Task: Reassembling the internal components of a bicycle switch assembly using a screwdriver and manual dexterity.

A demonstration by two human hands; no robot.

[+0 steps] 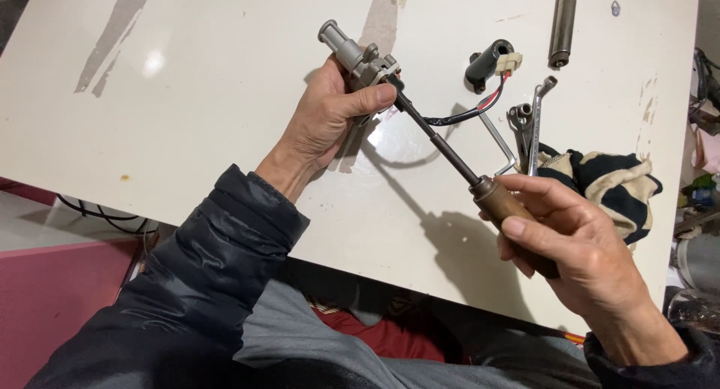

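A person seated at a white tabletop [187, 134] works a screwdriver [480, 186] into a small grey metal assembly [360, 59], w/ the job apparently mid-step. The left hand [330, 119] is clenched round the assembly, thumb pressed across its lower body, holding it up off the tabletop; the cylindrical end of the part sticks out up and away from the fingers [379, 96]. The right hand [577, 254] grasps the screwdriver's brown wooden handle, fingers wrapped firmly, the dark shaft running diagonally up-left so its tip sits at the assembly just beside the left thumb. Judging by that, the tool is engaged on a fastener; whether the fastener is loose or tight can't be told, the tip being too small to read. A black wire bundle w/ a red strand [472, 111] trails from the assembly, beyond the screwdriver shaft, to a black part w/ a cream connector [495, 63] lying farther out. Just past the right-hand fingers lie socket wrenches [529, 123], a bent hex key [501, 145] and a striped rag [615, 183], all untouched. A metal tube [562, 21] rests well beyond. The wiring is not yet detached from the assembly.
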